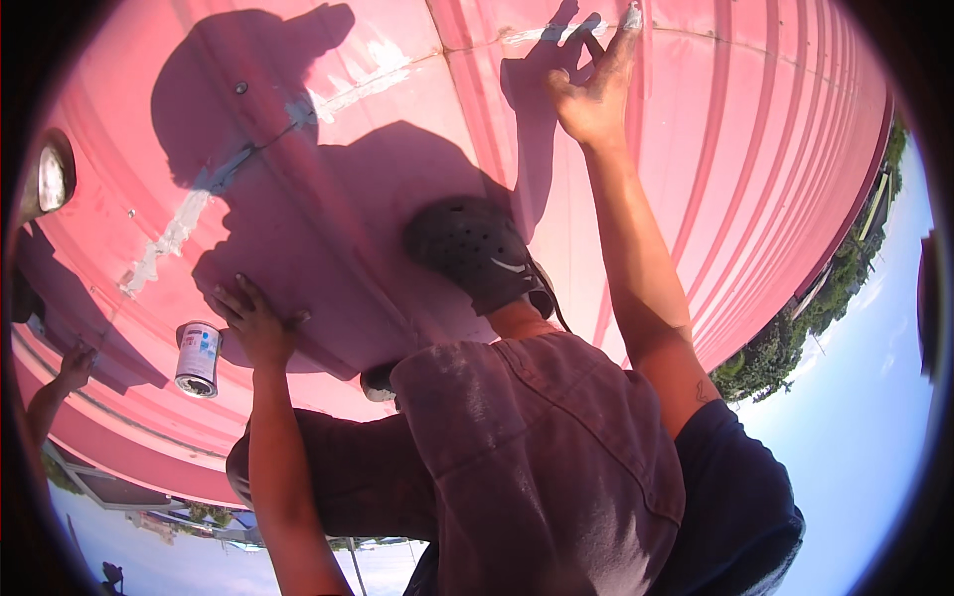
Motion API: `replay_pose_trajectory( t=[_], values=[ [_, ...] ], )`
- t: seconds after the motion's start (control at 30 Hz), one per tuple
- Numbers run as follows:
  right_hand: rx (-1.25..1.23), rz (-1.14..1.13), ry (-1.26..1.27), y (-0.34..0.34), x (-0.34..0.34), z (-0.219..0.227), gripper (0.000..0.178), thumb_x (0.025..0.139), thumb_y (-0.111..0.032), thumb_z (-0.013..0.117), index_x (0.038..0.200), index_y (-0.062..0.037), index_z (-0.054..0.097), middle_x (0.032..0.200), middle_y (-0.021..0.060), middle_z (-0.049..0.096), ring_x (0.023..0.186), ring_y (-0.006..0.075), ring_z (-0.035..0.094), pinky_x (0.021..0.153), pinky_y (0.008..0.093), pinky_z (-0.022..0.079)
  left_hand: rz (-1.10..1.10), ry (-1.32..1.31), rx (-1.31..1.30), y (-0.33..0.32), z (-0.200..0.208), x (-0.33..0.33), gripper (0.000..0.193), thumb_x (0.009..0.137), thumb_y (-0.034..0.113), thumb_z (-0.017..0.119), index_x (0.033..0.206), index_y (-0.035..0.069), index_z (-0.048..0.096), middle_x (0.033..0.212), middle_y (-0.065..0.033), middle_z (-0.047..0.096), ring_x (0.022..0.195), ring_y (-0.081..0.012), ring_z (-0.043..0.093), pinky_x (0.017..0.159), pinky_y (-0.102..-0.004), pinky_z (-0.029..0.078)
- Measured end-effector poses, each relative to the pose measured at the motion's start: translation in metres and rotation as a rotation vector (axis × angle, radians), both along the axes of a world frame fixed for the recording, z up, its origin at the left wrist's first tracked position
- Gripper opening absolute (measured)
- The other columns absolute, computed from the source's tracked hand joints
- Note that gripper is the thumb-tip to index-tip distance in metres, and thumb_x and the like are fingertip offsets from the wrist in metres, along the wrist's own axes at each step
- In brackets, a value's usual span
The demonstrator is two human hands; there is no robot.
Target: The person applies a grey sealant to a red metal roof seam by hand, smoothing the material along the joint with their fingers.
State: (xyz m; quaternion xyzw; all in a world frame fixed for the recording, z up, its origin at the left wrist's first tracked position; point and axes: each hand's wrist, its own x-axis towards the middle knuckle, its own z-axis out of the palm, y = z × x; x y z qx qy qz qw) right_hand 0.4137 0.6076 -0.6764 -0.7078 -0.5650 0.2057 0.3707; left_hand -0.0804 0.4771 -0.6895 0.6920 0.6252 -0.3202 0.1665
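Note:
My left hand lies on the pink ribbed metal roof, fingers spread and holding nothing. Beside it stands a white tin can with blue and red print; it is close to the hand but not gripped. Farther off, my right arm reaches to the right. The right hand has its thumb apart and a finger stretched along the roof seam, with whitish paste on the fingertip. Whitish-grey sealant is smeared along the seam at the left. More sealant runs along it toward the middle.
My black perforated clog is planted on the roof. Another person's hand rests at the far left, below a shiny round object I cannot make out. The roof edge drops toward trees at the right. Screw heads stick up.

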Motion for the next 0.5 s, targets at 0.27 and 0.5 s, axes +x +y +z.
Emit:
replay_pose_trajectory(
  t=[0.27,0.5],
  values=[
    [-0.111,0.049,-0.106,0.003,-0.027,-0.005,0.103,0.068,-0.010,0.061,0.151,0.0083,0.003,0.155,0.0310,0.018,0.145,0.0441,0.017,0.111,0.0541,0.032,0.000,-0.074,0.044,0.000,0.002,0.001,0.136,0.059,0.065,0.080,0.154,0.002,0.007,0.154,-0.0381,0.000,0.141,-0.0601,0.004,0.105,-0.0652,0.032],
    [-0.066,0.015,-0.196,-0.003,-0.029,-0.006,0.103,0.068,-0.012,0.061,0.151,0.0081,0.003,0.155,0.0313,0.018,0.146,0.0448,0.016,0.112,0.0559,0.029,0.025,-0.129,0.061,-0.003,-0.001,-0.004,0.135,0.059,0.064,0.082,0.154,0.002,0.008,0.154,-0.0381,-0.002,0.141,-0.0608,0.003,0.104,-0.0667,0.032]
  ],
)
